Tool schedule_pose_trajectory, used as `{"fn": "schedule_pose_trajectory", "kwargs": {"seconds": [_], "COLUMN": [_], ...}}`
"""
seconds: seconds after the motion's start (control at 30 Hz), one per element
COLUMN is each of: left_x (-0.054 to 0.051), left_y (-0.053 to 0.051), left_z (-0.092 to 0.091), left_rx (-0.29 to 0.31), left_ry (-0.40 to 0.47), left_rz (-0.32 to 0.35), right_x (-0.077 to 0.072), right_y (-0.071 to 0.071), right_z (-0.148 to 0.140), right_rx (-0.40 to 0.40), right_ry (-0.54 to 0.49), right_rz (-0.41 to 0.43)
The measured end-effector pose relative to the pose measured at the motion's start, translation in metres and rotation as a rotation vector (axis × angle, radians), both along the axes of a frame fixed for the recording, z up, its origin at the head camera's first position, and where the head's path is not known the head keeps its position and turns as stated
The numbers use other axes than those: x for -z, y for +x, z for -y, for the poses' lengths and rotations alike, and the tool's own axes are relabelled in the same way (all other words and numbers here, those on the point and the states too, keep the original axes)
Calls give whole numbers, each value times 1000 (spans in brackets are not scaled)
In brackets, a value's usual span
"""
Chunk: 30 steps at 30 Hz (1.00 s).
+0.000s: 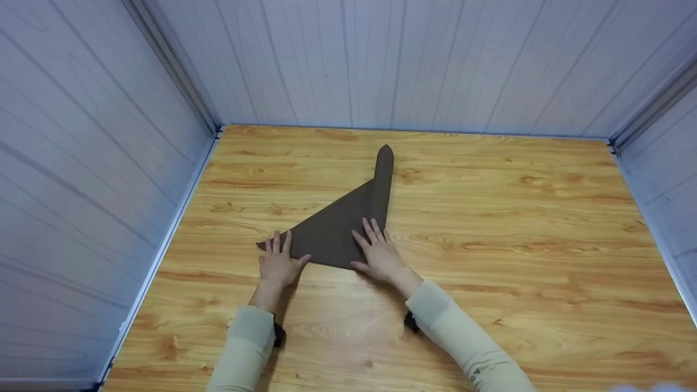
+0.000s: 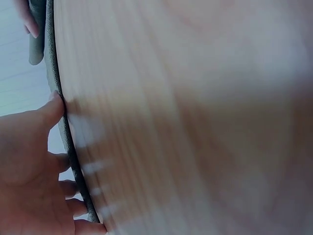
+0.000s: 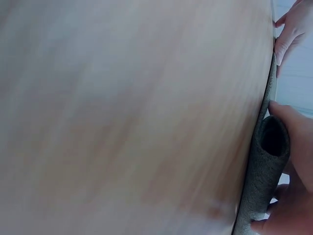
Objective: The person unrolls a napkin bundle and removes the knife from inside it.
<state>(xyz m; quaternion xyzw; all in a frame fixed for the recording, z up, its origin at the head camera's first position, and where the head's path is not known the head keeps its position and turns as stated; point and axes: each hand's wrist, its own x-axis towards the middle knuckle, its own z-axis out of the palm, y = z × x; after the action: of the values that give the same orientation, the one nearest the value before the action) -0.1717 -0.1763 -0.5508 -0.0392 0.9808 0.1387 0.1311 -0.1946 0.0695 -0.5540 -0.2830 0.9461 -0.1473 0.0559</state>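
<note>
A dark brown cloth [image 1: 332, 228] lies on the wooden tabletop, flat and roughly triangular at the left. Its right side is rolled into a tube [image 1: 384, 174] whose far end sticks out beyond the flat part. My left hand [image 1: 277, 267] rests on the cloth's left corner, fingers spread and thumb at the near edge. With spread fingers, my right hand [image 1: 381, 256] lies over the near end of the roll and the flat cloth beside it. The right wrist view shows the hollow end of the roll [image 3: 266, 166] against that hand.
A wood-grain table [image 1: 517, 234] extends around the cloth. Pale panel walls stand behind it [image 1: 381, 65], at the left [image 1: 81, 190] and at the right [image 1: 664, 163]. Small dark devices sit under both wrists, at the light sleeves [image 1: 250, 332].
</note>
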Motion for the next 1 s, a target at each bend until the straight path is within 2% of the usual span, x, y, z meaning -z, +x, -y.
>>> {"fn": "schedule_pose_trajectory", "kwargs": {"seconds": [0.4,0.67,1.0], "left_x": [-2,-2,0], "left_y": [1,1,-1], "left_z": [0,0,1], "left_rx": [-3,0,-28], "left_ry": [2,4,30], "left_rz": [6,6,43], "right_x": [-2,-3,-4], "right_y": [0,1,3], "right_z": [-9,-16,-26], "right_rx": [-6,-7,-1], "right_ry": [22,-23,-37], "right_rz": [2,19,35]}}
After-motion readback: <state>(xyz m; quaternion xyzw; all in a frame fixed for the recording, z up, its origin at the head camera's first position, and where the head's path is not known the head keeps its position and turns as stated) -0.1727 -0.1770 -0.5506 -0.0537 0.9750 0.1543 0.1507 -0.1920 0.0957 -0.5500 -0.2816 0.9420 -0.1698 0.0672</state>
